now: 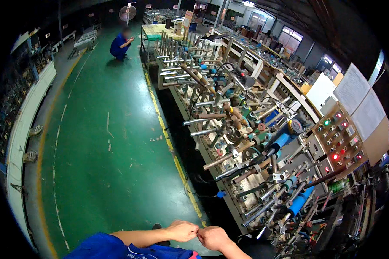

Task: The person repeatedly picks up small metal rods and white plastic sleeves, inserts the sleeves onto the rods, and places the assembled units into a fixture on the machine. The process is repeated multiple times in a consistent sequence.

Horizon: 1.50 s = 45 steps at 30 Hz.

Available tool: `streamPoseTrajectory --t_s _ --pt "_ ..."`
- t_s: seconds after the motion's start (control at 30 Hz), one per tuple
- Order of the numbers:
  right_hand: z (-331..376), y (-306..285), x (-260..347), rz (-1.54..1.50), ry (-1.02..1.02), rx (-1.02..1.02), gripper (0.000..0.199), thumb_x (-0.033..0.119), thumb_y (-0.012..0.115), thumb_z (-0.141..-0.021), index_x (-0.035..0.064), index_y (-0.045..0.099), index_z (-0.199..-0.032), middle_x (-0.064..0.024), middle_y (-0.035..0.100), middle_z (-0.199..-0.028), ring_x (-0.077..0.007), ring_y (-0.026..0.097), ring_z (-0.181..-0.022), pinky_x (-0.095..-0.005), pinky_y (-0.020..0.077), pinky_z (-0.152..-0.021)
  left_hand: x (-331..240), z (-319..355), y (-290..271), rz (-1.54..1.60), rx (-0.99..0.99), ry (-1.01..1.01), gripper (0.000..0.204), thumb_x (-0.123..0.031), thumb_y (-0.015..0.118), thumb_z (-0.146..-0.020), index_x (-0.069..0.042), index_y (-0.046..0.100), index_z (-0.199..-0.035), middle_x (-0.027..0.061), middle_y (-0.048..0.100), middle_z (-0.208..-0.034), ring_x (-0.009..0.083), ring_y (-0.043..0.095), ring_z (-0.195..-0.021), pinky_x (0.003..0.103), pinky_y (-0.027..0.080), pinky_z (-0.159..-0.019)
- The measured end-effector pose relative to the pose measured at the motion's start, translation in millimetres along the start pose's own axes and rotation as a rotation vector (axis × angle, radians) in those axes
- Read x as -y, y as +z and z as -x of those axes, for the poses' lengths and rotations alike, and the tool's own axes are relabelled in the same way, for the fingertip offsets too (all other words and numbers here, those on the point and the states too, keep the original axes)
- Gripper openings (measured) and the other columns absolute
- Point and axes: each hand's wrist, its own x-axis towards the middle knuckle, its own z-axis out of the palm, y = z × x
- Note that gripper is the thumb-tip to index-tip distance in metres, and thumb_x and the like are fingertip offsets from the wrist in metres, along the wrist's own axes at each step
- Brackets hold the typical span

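Observation:
My left hand (pixel 183 231) and my right hand (pixel 213 238) meet in front of me at the lower edge, knuckles nearly touching. Both are closed, with fingers curled in a pinch. Anything between the fingertips is hidden or too small to name. The green floor (pixel 129 185) lies beneath them, and a dark shoe tip (pixel 157 226) shows beside my left wrist. Just right of my hands begins a long machine bench (pixel 242 216) full of metal rods, rollers and clamps.
A control panel (pixel 338 140) with lit green and red buttons stands at the right, near blue cylinders (pixel 301 200). A yellow line (pixel 173 153) borders the machine. Far ahead, a person in blue (pixel 120 45) squats by a table (pixel 157 30). A pale rail (pixel 23 129) runs along the left.

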Motion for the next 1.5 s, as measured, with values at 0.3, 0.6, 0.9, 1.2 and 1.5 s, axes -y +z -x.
streamPoseTrajectory --t_s 0.3,0.6,0.9,1.2,1.5 --pt "9 -1 -11 -0.060 0.011 -0.060 0.026 0.034 0.059 -0.097 0.0098 0.069 -0.094 -0.0161 0.070 -0.085 -0.0381 0.068 -0.084 -0.0498 0.0546 -0.073 7 -19 0 0.015 0.048 0.008 0.028 -0.037 0.047 -0.098 -0.016 0.065 -0.103 0.0176 0.072 -0.096 0.0437 0.067 -0.091 0.056 0.052 -0.075" --pt "19 5 -19 -0.266 0.076 -0.118 0.027 0.034 0.058 -0.097 0.0099 0.071 -0.099 -0.0175 0.073 -0.094 -0.0409 0.068 -0.087 -0.0510 0.0546 -0.076 17 -30 -11 0.180 0.098 0.167 0.026 -0.032 0.052 -0.102 -0.013 0.067 -0.112 0.0072 0.075 -0.089 0.0312 0.070 -0.078 0.044 0.055 -0.073" --pt "21 -14 -40 -0.306 0.180 0.019 0.032 0.038 0.053 -0.102 0.0106 0.070 -0.105 -0.0166 0.072 -0.098 -0.0415 0.067 -0.095 -0.0528 0.0539 -0.078 -18 -33 -37 0.100 0.066 0.145 0.024 -0.030 0.062 -0.099 -0.010 0.073 -0.108 0.0079 0.076 -0.090 0.0268 0.073 -0.079 0.039 0.057 -0.074" --pt "7 -2 -41 -0.280 0.192 0.090 0.029 0.032 0.052 -0.097 0.0118 0.070 -0.108 -0.0184 0.073 -0.102 -0.0415 0.067 -0.099 -0.0550 0.0533 -0.082 -30 -36 -34 0.144 -0.093 0.305 0.025 -0.024 0.057 -0.101 -0.005 0.072 -0.094 0.0109 0.069 -0.078 0.0225 0.067 -0.070 0.036 0.053 -0.065" --pt "27 -6 -36 -0.170 0.191 -0.042 0.028 0.032 0.056 -0.098 0.0088 0.069 -0.104 -0.0183 0.072 -0.095 -0.0403 0.068 -0.091 -0.0519 0.0542 -0.079 -16 -58 -29 0.043 0.106 0.186 0.021 -0.027 0.056 -0.093 -0.011 0.065 -0.103 0.0185 0.070 -0.090 0.0434 0.067 -0.086 0.054 0.052 -0.074"
